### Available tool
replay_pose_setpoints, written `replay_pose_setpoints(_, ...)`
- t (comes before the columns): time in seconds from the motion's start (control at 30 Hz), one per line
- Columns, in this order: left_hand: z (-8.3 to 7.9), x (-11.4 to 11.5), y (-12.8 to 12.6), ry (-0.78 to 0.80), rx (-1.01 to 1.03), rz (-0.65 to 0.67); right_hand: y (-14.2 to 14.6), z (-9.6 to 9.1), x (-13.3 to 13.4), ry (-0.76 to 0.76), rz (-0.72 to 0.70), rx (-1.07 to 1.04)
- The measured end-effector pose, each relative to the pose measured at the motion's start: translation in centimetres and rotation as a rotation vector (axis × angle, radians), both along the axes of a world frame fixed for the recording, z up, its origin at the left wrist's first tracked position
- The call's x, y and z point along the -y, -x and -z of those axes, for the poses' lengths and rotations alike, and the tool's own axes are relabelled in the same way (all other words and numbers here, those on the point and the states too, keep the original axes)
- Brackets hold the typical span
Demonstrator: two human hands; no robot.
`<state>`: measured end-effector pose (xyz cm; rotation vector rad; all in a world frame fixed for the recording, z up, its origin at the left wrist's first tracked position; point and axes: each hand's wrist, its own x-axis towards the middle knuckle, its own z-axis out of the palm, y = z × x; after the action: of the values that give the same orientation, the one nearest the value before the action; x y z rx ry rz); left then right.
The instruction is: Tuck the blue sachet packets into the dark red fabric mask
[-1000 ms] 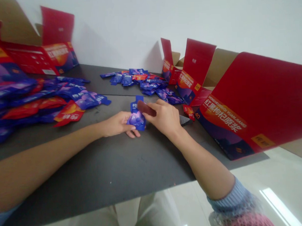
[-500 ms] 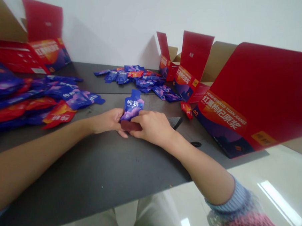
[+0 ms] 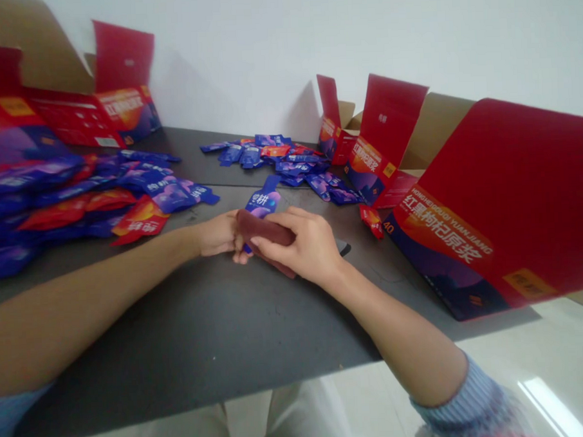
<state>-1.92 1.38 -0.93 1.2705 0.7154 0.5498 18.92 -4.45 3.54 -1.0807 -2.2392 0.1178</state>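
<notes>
A blue-purple sachet (image 3: 263, 200) with white lettering stands tilted above the table, its narrow spout end pointing up and away. My left hand (image 3: 225, 237) grips it by its lower left part, fingers curled behind. A folded brown cloth (image 3: 267, 229) is in my right hand (image 3: 309, 243), pinched between thumb and fingers. The cloth lies across the sachet's lower part and hides it. Just beyond my right wrist a small grey-and-black item (image 3: 343, 247) shows in part; its kind is unclear.
Blue and red sachets form a heap (image 3: 140, 186) on the left and a smaller pile (image 3: 289, 160) at the back. Open red cartons stand at left (image 3: 127, 113) and right (image 3: 447, 250). A red sachet (image 3: 371, 220) lies beside the right cartons. The dark table (image 3: 219, 337) ends before my legs.
My right hand has brought the cloth up over the sachet's lower front, so more cloth shows. The sachet leans more to the right. The whole view has shifted slightly.
</notes>
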Motion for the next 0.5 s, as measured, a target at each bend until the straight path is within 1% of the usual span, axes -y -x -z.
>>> replay_pose_setpoints(0.07,0.1,0.2,0.0,0.003,0.169,-0.033,-0.2,0.0,-0.1,-0.073,0.004,-0.079)
replay_pose_setpoints(0.1,0.0,0.3,0.0,0.034,0.250,-0.018,-0.2,0.0,-0.2,-0.120,0.012,-0.108)
replay_pose_setpoints(0.17,-0.3,0.5,-0.1,0.158,0.383,0.046,-0.3,0.0,-0.3,-0.212,0.030,-0.144)
replay_pose_setpoints(0.23,-0.7,0.9,-0.1,0.305,0.471,0.081,-0.3,0.2,-0.3,-0.289,0.029,-0.151)
replay_pose_setpoints(0.3,-0.8,1.2,-0.4,0.409,0.499,0.088,-0.1,0.5,-0.2,-0.364,-0.012,-0.135)
replay_pose_setpoints(0.4,-0.9,1.6,-0.8,0.464,0.462,0.116,0.3,0.9,0.1,-0.471,-0.081,-0.086)
replay_pose_setpoints(0.5,-1.2,1.4,-1.2,0.493,0.388,0.224,0.3,1.1,-0.1,-0.484,-0.046,-0.056)
